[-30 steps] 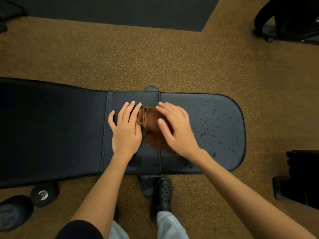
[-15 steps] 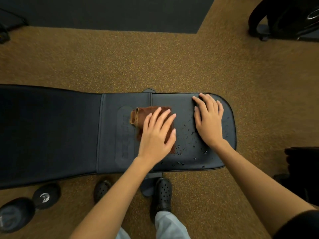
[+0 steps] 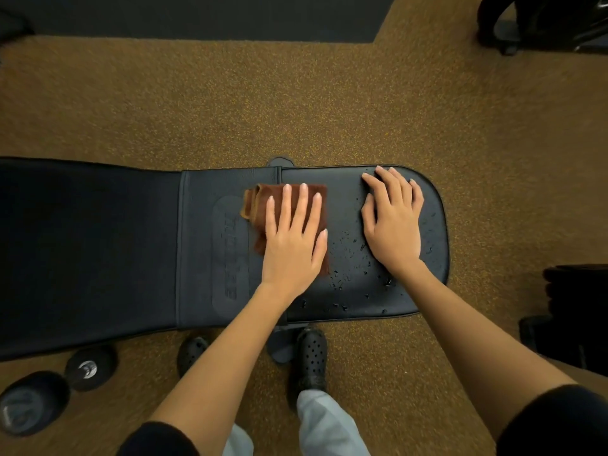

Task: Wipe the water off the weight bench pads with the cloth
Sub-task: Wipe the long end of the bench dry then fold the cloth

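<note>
Fingers (image 3: pixel 297 205) of the left hand (image 3: pixel 292 245) lie spread flat, pressing the brown cloth (image 3: pixel 260 209) onto the worktop (image 3: pixel 348 291). Soft and limp, it looks best moved under the palm. Beyond, the right hand (image 3: pixel 393 232) rests splayed among droplets (image 3: pixel 348 255).

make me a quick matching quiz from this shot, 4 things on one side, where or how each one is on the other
1 cloth
2 right hand
3 droplets
4 shoe

a flat on the bare seat pad
b on the floor by the bench
c under the left hand
d scattered on the seat pad

Pairs: 1-c, 2-a, 3-d, 4-b
</note>
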Action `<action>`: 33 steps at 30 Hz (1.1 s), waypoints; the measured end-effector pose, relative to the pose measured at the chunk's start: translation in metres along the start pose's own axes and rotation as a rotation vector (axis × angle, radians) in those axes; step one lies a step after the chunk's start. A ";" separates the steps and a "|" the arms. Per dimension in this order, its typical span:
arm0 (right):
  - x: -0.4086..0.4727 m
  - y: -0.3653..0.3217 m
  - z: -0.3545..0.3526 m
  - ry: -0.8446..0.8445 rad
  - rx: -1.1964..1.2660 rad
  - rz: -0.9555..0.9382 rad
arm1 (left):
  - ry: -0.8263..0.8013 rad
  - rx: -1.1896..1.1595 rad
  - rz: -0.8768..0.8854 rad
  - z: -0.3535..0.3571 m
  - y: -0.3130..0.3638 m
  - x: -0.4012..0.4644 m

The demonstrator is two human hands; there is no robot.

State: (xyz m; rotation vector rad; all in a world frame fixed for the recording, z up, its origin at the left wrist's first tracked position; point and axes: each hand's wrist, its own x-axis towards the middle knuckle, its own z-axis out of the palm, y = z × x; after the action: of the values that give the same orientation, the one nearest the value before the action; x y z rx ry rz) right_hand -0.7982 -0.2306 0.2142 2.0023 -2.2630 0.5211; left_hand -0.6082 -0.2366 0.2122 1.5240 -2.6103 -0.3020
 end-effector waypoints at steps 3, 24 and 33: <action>0.000 0.000 -0.001 -0.008 -0.004 0.003 | -0.024 -0.007 0.132 -0.002 0.000 -0.007; 0.000 0.001 -0.001 -0.031 -0.039 0.003 | -0.148 -0.020 0.631 0.004 0.013 -0.092; 0.000 0.000 -0.002 -0.031 -0.035 0.014 | -0.039 -0.107 0.237 -0.010 -0.017 -0.040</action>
State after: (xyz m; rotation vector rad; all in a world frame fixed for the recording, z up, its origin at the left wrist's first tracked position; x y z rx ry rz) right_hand -0.7986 -0.2301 0.2160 1.9933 -2.2890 0.4510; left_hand -0.5718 -0.2115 0.2189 1.1729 -2.7200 -0.4435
